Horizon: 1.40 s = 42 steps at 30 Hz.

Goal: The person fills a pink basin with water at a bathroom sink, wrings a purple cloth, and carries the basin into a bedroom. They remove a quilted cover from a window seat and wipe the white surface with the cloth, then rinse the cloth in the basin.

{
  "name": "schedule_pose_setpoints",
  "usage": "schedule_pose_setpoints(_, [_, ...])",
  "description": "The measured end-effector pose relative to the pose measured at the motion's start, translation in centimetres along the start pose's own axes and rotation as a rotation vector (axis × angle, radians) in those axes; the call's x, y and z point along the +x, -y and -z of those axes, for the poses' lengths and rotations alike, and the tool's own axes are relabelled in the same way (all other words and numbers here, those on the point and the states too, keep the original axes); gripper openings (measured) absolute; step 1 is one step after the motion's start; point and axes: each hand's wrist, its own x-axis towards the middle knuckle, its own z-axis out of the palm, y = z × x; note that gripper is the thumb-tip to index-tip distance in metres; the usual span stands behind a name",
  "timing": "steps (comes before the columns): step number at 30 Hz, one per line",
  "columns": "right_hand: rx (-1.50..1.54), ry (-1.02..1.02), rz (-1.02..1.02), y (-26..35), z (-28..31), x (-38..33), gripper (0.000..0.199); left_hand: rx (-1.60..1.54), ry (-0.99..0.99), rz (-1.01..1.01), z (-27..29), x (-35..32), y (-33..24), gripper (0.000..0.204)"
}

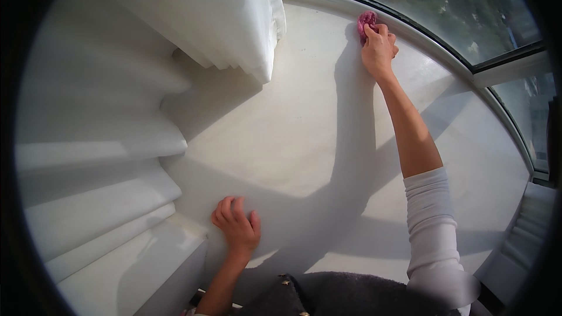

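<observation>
Stretched out toward the window, my right hand [379, 50] grips a pink cloth [367, 23]. The cloth is bunched up and touches the far edge of the white windowsill [293, 123], close to the bottom of the window frame [339, 4]. My left hand [237, 225] rests on the near left part of the sill, fingers spread and slightly bent, holding nothing. A white sleeve is pushed up to my right elbow.
White curtains [234, 17] hang at the left and far left, their folds reaching down onto the sill. Window panes [427, 6] curve along the far and right side. A white ledge [134, 263] lies at the lower left, and more pale fabric [521, 240] at the right.
</observation>
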Motion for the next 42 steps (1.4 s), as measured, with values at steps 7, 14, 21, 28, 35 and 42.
schedule_pose_setpoints(7, [1.078,0.289,-0.027,6.2,2.8,5.6,0.028,0.009,-0.02,0.026,0.2,-0.7,0.0,0.043])
schedule_pose_setpoints(14, [0.285,-0.186,0.258,7.6,-6.2,5.7,0.04,-0.004,0.038,-0.008,0.5,-0.3,-0.2,0.045])
schedule_pose_setpoints(21, [0.457,0.249,0.457,10.8,-1.8,-2.3,0.036,-0.015,0.002,0.0,0.6,-0.3,-0.2,0.044])
schedule_pose_setpoints(28, [0.863,0.859,0.337,11.1,6.6,-12.7,0.029,-0.012,-0.001,0.002,0.8,-0.3,-0.2,0.046])
schedule_pose_setpoints(35, [0.539,0.098,0.081,4.4,3.9,1.5,0.03,-0.025,-0.002,0.013,0.8,-0.7,-0.1,0.045])
schedule_pose_setpoints(42, [0.304,0.073,0.451,7.6,-1.2,-6.4,0.037,-0.002,-0.05,0.013,0.1,-1.3,-0.1,0.042])
